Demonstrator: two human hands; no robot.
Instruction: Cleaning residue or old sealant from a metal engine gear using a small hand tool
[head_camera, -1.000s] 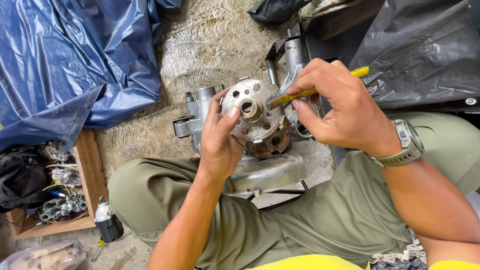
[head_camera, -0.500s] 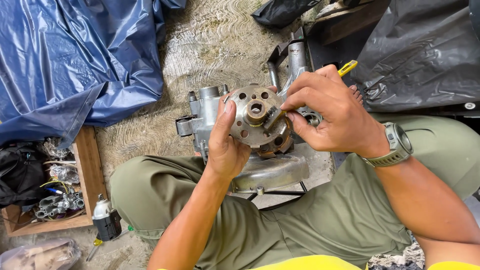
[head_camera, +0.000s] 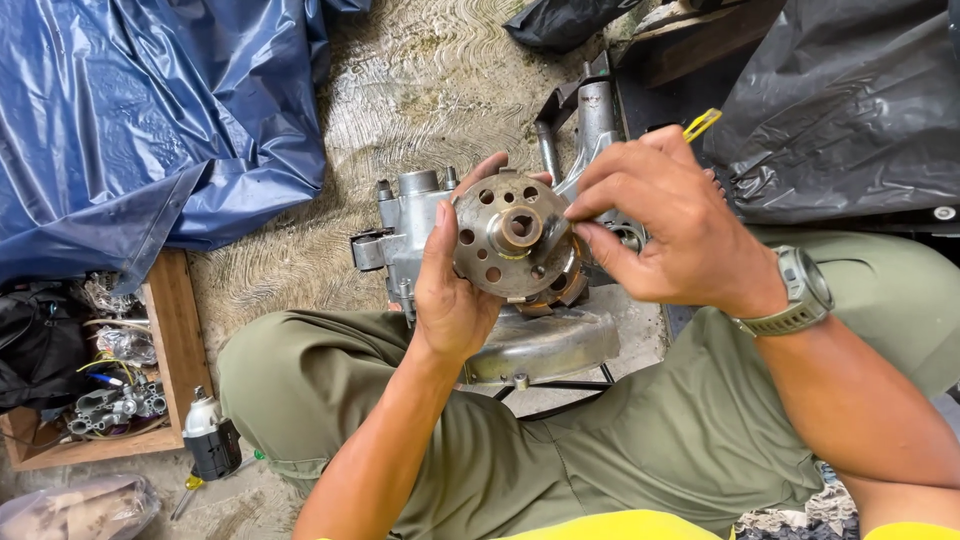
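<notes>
My left hand (head_camera: 452, 285) grips a round metal disc with holes and a central hub (head_camera: 512, 236), holding it upright in front of me. My right hand (head_camera: 672, 225) rests its fingertips on the disc's right edge and holds a yellow-handled tool (head_camera: 702, 123), whose tip sticks out behind the knuckles. Behind the disc a grey metal engine casing (head_camera: 402, 232) lies on the ground between my knees, partly hidden by both hands. A watch sits on my right wrist (head_camera: 795, 295).
A blue tarp (head_camera: 140, 120) covers the ground at upper left. A wooden tray of small metal parts (head_camera: 165, 330) stands at left, a small bottle (head_camera: 208, 432) beside it. Black plastic sheeting (head_camera: 850, 110) lies at upper right. My olive trouser legs (head_camera: 620, 440) fill the foreground.
The disc has been turned so its face points more toward me. My right hand slid from the tool over the hub to the disc's right edge; the yellow handle now points up.
</notes>
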